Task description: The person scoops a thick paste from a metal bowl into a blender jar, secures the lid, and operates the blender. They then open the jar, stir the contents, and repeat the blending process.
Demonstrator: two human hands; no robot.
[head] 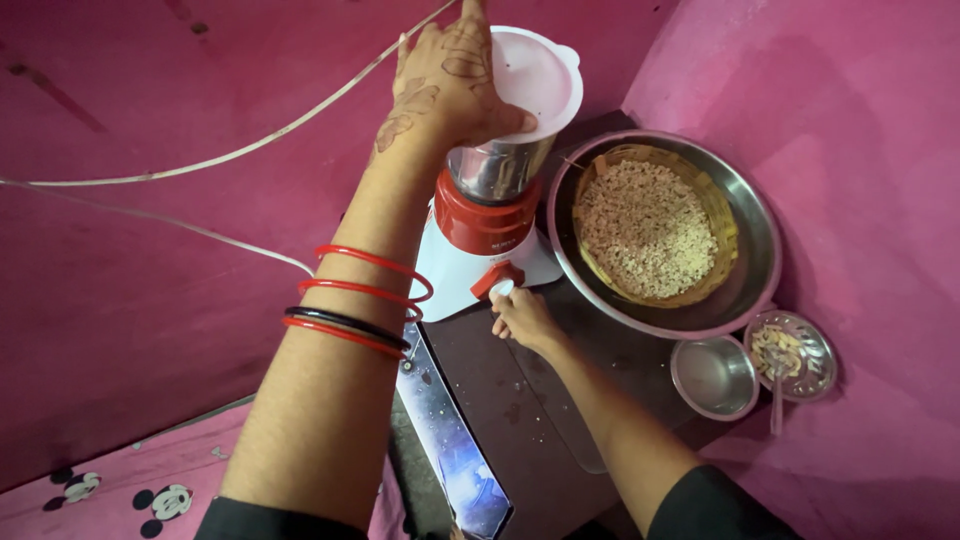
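Hands worked at a red and white mixer grinder (478,240) that stood on a dark tabletop (520,400) against pink walls; the left hand (445,85) lay spread flat over the white plastic lid (535,75) of the steel jar (497,165), palm down with the thumb curled over the lid's near edge, pressing rather than gripping; red and black bangles (355,300) ringed that forearm; the right hand (520,315) sat just in front of the grinder's base, its fingers pinched narrowly on the white knob (500,288) set in a red dial; just right of the grinder rested a large steel bowl (755,270) holding a yellow woven basket (720,215) filled with pale crumbly grain (645,225); further right of the grinder and nearer the camera stood a small steel bowl (712,375), touching a small steel plate (815,355) that carried a few food scraps and a spoon (777,395); a white cord (200,160) trailed away from behind the grinder across the pink wall to its left.
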